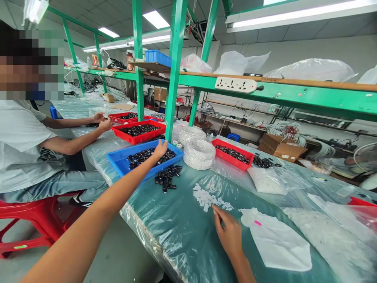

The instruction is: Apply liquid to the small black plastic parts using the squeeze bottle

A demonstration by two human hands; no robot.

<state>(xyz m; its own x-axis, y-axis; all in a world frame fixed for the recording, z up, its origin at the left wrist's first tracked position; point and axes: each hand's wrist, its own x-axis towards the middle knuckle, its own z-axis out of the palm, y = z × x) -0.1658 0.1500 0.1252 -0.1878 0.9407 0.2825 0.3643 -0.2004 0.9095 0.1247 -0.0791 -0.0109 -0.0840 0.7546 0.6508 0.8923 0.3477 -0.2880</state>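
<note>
My left hand (160,149) is stretched out over the far right part of a blue tray (118,162), above a heap of small black plastic parts (144,155). Its fingertips are turned away from me, so what they hold, if anything, is hidden. More black parts (167,177) lie on the table just outside the tray's near side. My right hand (229,232) has thumb and forefinger pinched together at the near edge of a pile of small white plastic pieces (204,197). What sits between those fingertips is too small to make out.
Coils of white cable (199,154) stand behind the white pile, beside a red tray (249,163) of black parts. A white sheet (282,245) with a pink mark and clear bags (266,181) lie rightward. A green post (173,78) rises behind. A co-worker (26,145) sits left.
</note>
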